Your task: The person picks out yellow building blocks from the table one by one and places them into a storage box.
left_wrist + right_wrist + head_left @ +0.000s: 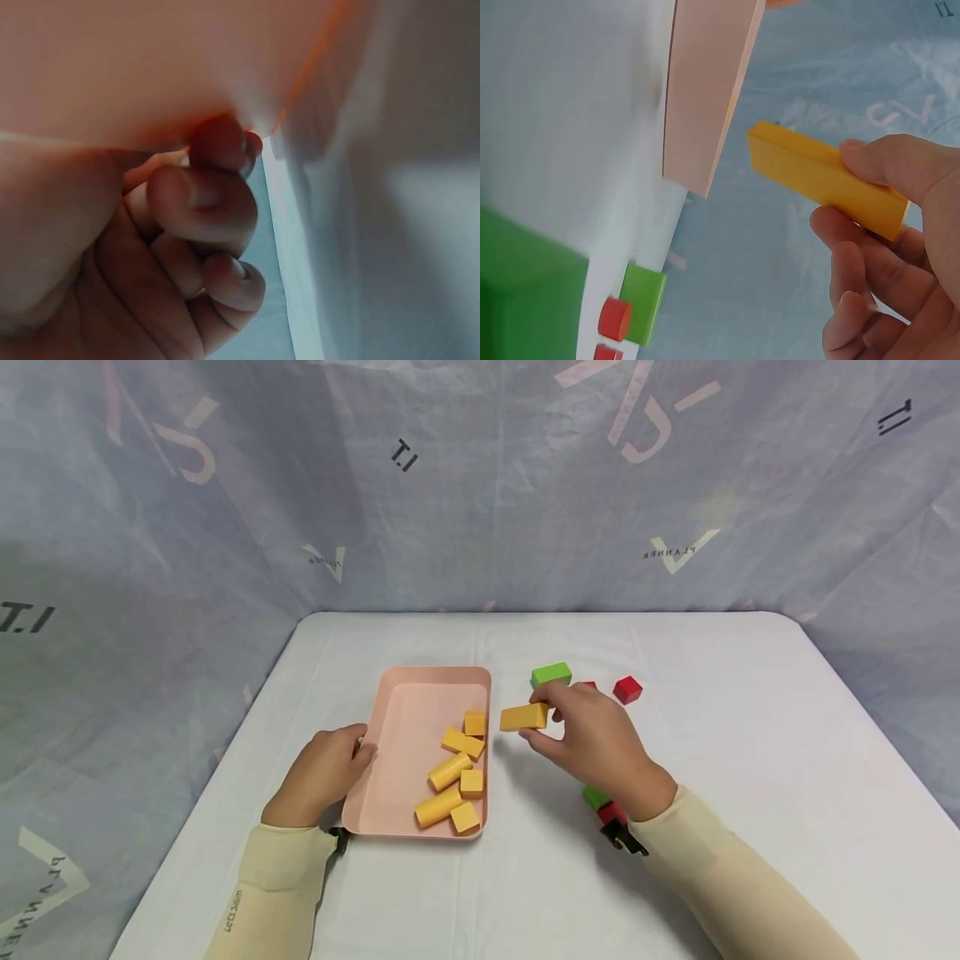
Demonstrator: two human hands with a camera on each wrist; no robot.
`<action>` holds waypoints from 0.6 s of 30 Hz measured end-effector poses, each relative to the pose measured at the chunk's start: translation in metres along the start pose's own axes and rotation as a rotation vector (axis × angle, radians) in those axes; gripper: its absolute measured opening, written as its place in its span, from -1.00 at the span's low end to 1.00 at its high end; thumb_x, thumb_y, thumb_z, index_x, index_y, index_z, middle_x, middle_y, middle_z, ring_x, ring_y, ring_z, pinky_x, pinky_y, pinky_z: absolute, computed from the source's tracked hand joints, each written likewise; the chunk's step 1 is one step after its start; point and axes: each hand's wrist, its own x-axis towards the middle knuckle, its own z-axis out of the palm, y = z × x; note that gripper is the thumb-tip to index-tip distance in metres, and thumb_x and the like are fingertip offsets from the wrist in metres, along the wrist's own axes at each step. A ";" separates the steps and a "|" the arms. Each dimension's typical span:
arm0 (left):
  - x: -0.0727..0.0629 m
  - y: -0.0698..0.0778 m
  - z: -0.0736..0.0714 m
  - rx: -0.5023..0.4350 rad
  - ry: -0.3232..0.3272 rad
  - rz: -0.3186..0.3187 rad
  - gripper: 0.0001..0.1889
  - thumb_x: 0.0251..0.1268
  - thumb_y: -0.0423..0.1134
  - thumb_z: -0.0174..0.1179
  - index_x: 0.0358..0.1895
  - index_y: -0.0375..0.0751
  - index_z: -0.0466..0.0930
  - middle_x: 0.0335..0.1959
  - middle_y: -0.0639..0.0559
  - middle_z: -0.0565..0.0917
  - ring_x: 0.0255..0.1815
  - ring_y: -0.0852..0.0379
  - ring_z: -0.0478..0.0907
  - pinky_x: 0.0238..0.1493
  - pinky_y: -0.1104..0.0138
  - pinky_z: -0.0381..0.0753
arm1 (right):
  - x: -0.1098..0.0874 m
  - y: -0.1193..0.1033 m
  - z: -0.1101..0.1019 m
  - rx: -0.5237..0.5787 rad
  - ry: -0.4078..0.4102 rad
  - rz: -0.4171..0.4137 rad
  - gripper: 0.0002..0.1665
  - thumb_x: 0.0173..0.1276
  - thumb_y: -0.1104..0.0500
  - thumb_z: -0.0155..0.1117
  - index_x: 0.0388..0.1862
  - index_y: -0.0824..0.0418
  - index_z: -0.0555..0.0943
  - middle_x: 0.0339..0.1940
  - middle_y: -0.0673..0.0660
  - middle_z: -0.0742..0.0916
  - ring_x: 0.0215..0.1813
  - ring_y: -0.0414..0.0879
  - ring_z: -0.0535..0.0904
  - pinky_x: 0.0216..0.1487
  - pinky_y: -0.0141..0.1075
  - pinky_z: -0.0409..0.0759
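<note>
Between thumb and fingers, my right hand [600, 731] pinches a yellow rectangular block [522, 717], held just right of the pink tray. The right wrist view shows the same block [825, 180] raised above the table, beside the tray's outer wall [705, 97]. My left hand [322, 772] grips the left rim of the pink tray [401, 752]; in the left wrist view its curled fingers [206, 202] lie against the tray's underside. Inside the tray, along its right side, lie several yellow pieces: cylinders [438, 807], cubes [472, 783] and a rectangular block [462, 744].
Behind my right hand lie a green block [551, 674] and a red cube [627, 690], with another red piece partly hidden. Under my right wrist, a green piece [596, 797] and a red piece [612, 812] show. A grey printed cloth [480, 510] hangs behind the white table [720, 710].
</note>
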 end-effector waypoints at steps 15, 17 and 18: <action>0.000 0.000 0.000 0.002 0.010 0.014 -0.89 0.50 -0.26 0.16 -0.23 -0.18 0.62 -0.61 0.06 0.50 -0.59 0.14 0.40 -0.49 0.28 0.37 | -0.001 -0.008 0.005 0.010 -0.018 -0.032 -0.55 0.18 -0.09 0.62 -0.05 -0.03 0.62 -0.33 -0.12 0.69 -0.27 -0.16 0.58 -0.37 -0.34 0.51; 0.000 0.000 0.000 0.000 0.008 0.012 -0.89 0.50 -0.26 0.16 -0.21 -0.19 0.63 -0.60 0.06 0.52 -0.59 0.15 0.41 -0.49 0.28 0.38 | -0.001 -0.008 0.006 0.011 -0.018 -0.032 -0.54 0.17 -0.08 0.62 -0.04 -0.03 0.62 -0.32 -0.12 0.69 -0.27 -0.16 0.58 -0.37 -0.34 0.51; 0.000 0.000 0.000 -0.001 0.008 0.011 -0.89 0.50 -0.26 0.16 -0.21 -0.19 0.63 -0.60 0.06 0.52 -0.59 0.15 0.41 -0.49 0.28 0.38 | -0.001 -0.008 0.006 0.011 -0.019 -0.032 -0.54 0.17 -0.08 0.62 -0.04 -0.03 0.62 -0.32 -0.12 0.69 -0.27 -0.17 0.58 -0.37 -0.34 0.51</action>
